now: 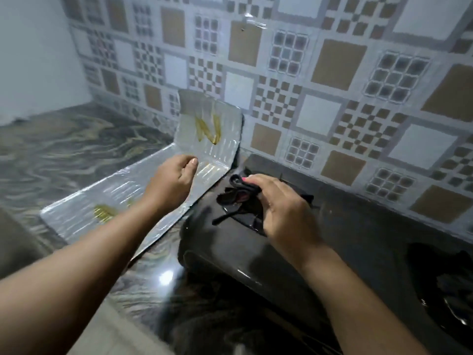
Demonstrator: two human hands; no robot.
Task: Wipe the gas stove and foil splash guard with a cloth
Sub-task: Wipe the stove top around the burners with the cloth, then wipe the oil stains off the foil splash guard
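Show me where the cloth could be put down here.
Bare marble counter lies left of the foil splash guard, running to the wall corner; another strip sits in front of the gas stove. Around the burner it is crowded: right hand bunches the dark cloth there.

A shiny, ribbed metal foil is seen in the splash guard (143, 185), smeared with yellowish streaks. The gas stove (320, 242) top is glossy black. A soft dark cloth (239, 194) is bunched. The countertop (64, 149) is polished, veined stone.
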